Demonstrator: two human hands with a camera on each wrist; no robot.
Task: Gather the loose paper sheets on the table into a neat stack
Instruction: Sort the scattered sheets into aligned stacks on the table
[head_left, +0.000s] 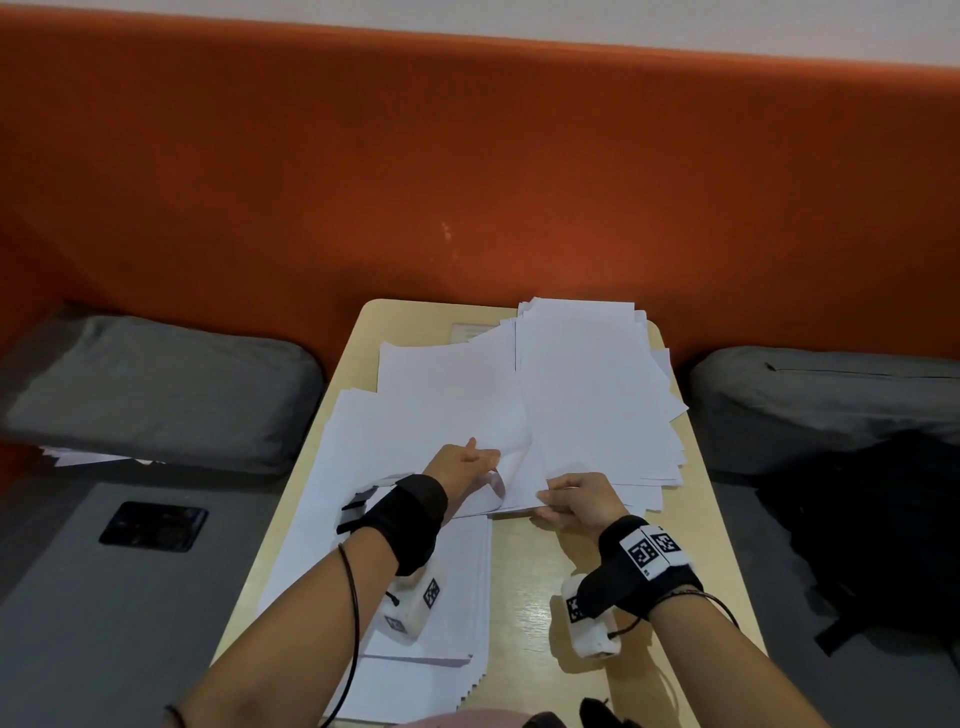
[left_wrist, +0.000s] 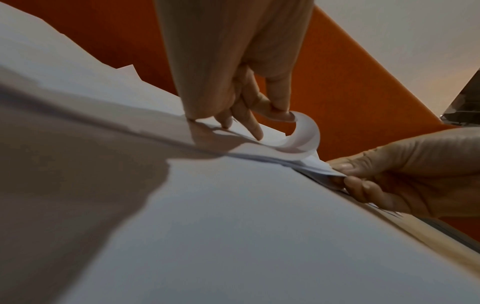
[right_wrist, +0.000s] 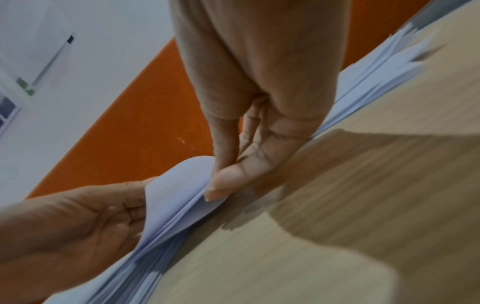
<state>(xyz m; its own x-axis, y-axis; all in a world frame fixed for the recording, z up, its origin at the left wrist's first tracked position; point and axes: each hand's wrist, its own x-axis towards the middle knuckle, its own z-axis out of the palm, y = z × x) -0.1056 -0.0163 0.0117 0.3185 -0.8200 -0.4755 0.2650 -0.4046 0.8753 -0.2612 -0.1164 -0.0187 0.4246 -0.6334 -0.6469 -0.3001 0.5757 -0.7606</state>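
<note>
Where the two hands meet near the middle of the counter (head_left: 524, 571), white paper sheets (head_left: 582, 395) lie fanned in overlapping layers, their long sides running roughly away from the person toward the orange backrest (head_left: 467, 156). One pile spreads over the far right corner, some sheets reaching past the counter's edge; another lies along the near left side under the left forearm, its edges staggered. The left hand (head_left: 464, 462) rests fingertips on the spread and lifts one corner (left_wrist: 305, 133) into a curl between thumb and forefinger. The right hand (head_left: 579, 501) pinches the near edge of several sheets, thumb (right_wrist: 228, 181) on top, the other fingers curled beneath.

No writing can be read on the sheets; they look blank. A pale printed label (head_left: 470, 331) on the counter near the far edge is mostly covered and too small to read. Both wrists wear black straps with white square-patterned markers.

How many sheets each hand holds cannot be told. A dark phone-like slab (head_left: 153, 526) lies on the grey seat at left, more paper (head_left: 88, 456) pokes from under a grey cushion (head_left: 156, 384), and a black bag (head_left: 872, 530) sits at right, partly cut off.
</note>
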